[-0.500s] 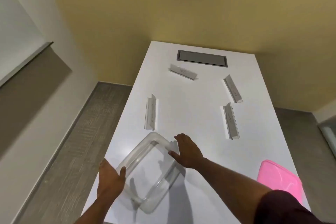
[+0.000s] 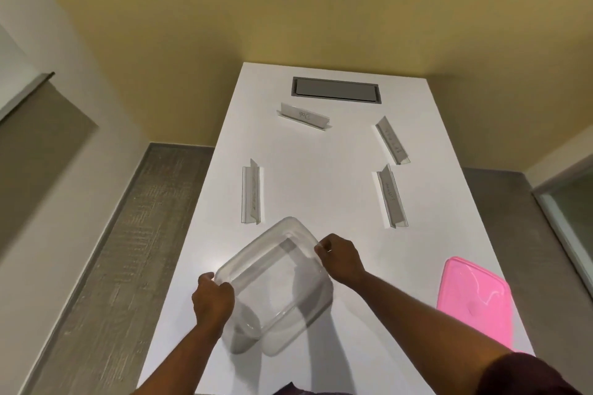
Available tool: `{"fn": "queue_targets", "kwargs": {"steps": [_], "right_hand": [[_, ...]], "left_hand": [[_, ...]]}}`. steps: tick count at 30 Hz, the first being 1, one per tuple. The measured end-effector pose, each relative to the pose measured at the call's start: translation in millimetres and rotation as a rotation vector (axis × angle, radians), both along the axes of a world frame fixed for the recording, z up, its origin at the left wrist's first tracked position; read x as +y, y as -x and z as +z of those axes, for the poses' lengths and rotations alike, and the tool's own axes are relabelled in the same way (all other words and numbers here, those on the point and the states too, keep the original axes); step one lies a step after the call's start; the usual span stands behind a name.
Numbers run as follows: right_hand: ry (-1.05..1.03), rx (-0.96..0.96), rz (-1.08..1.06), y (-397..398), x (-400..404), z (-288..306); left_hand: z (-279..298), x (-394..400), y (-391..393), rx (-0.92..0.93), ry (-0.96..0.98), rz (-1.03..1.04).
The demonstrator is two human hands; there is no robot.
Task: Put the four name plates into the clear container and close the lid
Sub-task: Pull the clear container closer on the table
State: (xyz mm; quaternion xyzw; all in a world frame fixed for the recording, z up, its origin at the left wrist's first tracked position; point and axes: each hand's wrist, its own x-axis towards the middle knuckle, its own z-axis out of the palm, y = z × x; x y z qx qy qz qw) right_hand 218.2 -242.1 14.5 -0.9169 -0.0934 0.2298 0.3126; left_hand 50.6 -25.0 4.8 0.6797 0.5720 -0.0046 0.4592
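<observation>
An empty clear container (image 2: 276, 285) is near the front of the white table (image 2: 314, 189), turned at an angle. My left hand (image 2: 213, 298) grips its near-left rim and my right hand (image 2: 341, 258) grips its far-right rim. Several clear name plates lie beyond it: one on the left (image 2: 252, 192), one at the back (image 2: 303, 115), one at the far right (image 2: 393, 140) and one at the right middle (image 2: 391, 197). The pink lid (image 2: 475, 298) lies flat at the table's right front edge.
A grey cable hatch (image 2: 336, 94) is set into the table's far end. Yellow walls stand behind, and grey floor runs along the left and right of the table.
Both hands have closed on the container's rim. The container has shifted to the right and away from the table's left edge, turning a little.
</observation>
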Motion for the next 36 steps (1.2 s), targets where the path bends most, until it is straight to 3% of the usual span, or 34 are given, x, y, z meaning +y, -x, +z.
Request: {"fn": "queue_targets", "kwargs": {"steps": [4, 11, 15, 27, 36], "right_hand": [[-0.038, 0.008, -0.177, 0, -52, 1], [-0.058, 0.096, -0.353, 15, -140, 2], [-0.033, 0.127, -0.395, 23, -171, 0], [-0.024, 0.195, -0.378, 28, -195, -15], [-0.055, 0.189, -0.479, 8, -202, -24]], "left_hand": [[7, -22, -37, -0.076, -0.039, -0.151], [9, -78, -81, -0.166, 0.11, -0.467], [1, -103, -89, -0.164, 0.183, -0.547], [-12, -122, -95, -0.095, 0.159, -0.563], [-22, -116, -107, -0.077, 0.102, -0.528]]}}
